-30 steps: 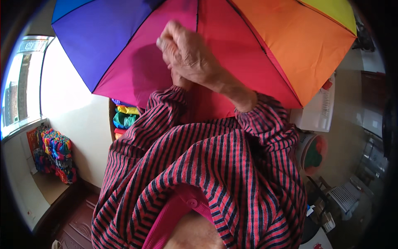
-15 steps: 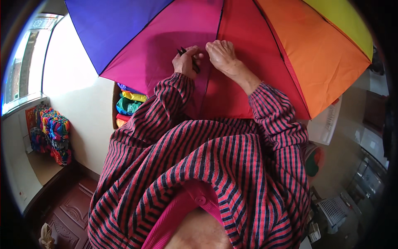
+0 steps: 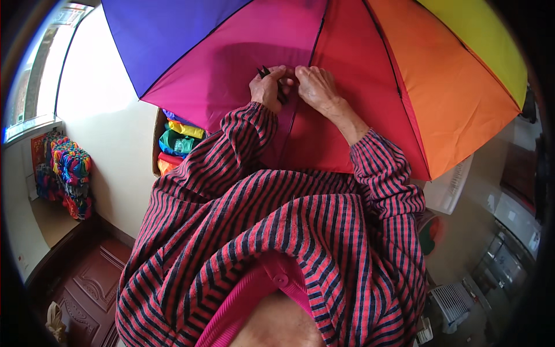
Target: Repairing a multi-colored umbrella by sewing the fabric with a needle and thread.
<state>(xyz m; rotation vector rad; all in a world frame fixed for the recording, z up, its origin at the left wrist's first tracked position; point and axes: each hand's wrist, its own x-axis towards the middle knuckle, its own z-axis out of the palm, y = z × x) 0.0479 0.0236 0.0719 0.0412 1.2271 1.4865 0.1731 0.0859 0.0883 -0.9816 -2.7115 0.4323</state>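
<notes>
An open rainbow umbrella (image 3: pixel 355 75) spreads before me, its purple, pink, red, orange and yellow panels divided by thin dark ribs. Over the pink panel, my left hand (image 3: pixel 266 91) is closed around small black snips (image 3: pixel 263 72); two pointed tips stick up past the thumb, and a dark handle end shows below the fingers. My right hand (image 3: pixel 319 88) is closed just beside it, over the rib (image 3: pixel 317 36) between pink and red. The fingertips of both hands nearly meet there. Whatever the right fingers pinch is hidden or too thin to see.
Folded, brightly coloured fabric bundles (image 3: pixel 178 143) sit in a box left of my arm. A bunch of multicoloured cords (image 3: pixel 70 168) hangs farther left, above a dark red carved wooden panel (image 3: pixel 87 289). A white ridged object (image 3: pixel 454 302) lies at lower right.
The umbrella and both hands sit slightly lower and farther right in the picture. My hands stay close together at the same rib, the left still holding the snips.
</notes>
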